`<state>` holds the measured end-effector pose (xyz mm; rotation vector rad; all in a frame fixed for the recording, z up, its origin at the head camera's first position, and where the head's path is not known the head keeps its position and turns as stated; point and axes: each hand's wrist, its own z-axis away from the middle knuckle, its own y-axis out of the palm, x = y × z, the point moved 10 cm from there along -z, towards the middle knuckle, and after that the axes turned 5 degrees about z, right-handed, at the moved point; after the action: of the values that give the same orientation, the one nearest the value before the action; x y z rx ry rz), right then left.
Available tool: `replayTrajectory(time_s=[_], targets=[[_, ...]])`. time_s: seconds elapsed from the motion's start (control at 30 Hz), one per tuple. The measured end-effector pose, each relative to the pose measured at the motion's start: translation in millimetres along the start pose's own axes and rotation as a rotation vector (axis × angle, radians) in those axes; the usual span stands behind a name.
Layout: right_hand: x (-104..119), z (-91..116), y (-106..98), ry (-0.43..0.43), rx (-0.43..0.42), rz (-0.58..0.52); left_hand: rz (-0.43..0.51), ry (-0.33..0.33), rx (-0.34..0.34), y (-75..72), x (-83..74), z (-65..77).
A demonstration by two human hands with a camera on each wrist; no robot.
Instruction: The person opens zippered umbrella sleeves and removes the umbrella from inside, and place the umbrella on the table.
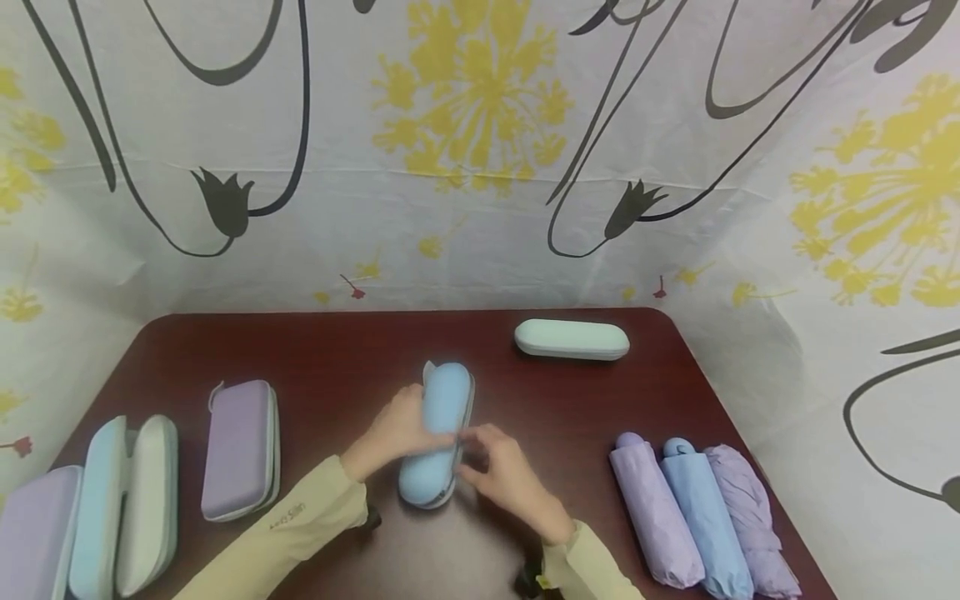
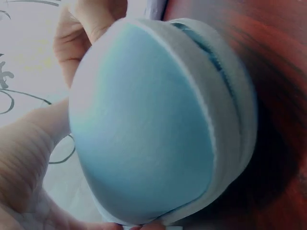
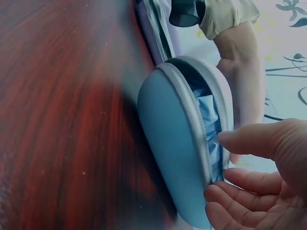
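Note:
A light blue zip case [image 1: 448, 400] lies near the middle of the table, with its zipped edge facing right. My left hand [image 1: 397, 429] grips it from the left, thumb across the top. In the right wrist view, the case's seam is parted and crinkled blue fabric [image 3: 209, 112] shows inside. My right hand [image 1: 506, 475] is at that seam, its thumb and loosely bent fingers touching the edge with a gap between them. The left wrist view shows the rounded end of the case [image 2: 148, 124] up close; part of the seam gapes there too.
A mint case [image 1: 572, 340] lies at the back right. Left of my hands is a lilac case [image 1: 238, 450]; beyond it stand an opened blue-and-white case [image 1: 150, 500] and another lilac case [image 1: 41, 533]. Folded umbrellas, lilac [image 1: 660, 517] and blue [image 1: 708, 525] among them, lie on the right.

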<state>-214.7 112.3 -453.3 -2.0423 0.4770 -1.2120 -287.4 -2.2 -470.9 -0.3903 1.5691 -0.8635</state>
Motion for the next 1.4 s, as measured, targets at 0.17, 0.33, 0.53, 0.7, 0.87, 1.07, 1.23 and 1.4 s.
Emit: replayTrajectory(time_s=[0.17, 0.33, 0.53, 0.7, 0.87, 1.07, 1.23, 1.4], targets=[[2.4, -1.9, -7.8, -0.021, -0.049, 0.039, -0.051, -0.021, 0.052, 7.4, 0.0, -0.6], [5.6, -4.0, -10.2, -0.042, -0.051, 0.074, -0.11, -0.036, 0.067, 9.6, -3.4, 1.8], [7.6, -6.8, -10.0, -0.061, -0.061, 0.057, 0.02, -0.055, 0.103, 7.5, 2.5, 2.5], [3.8, -16.5, -11.3, 0.007, -0.101, 0.076, 0.275, -0.18, 0.148, 3.7, 24.3, 7.2], [-4.8, -30.5, -8.7, 0.168, -0.104, 0.212, 0.582, -0.255, 0.178, 1.0, 39.0, 15.0], [-9.4, -48.4, 1.4, 0.306, -0.039, 0.421, 0.793, -0.291, 0.205, 2.8, 50.5, 22.8], [-8.5, -62.8, 10.8, 0.329, 0.049, 0.549, 0.871, -0.293, 0.227, 6.3, 51.9, 24.8], [-18.9, -71.3, 22.4, 0.423, 0.163, 0.556, 0.89, -0.285, 0.228, 7.4, 50.9, 24.4]])
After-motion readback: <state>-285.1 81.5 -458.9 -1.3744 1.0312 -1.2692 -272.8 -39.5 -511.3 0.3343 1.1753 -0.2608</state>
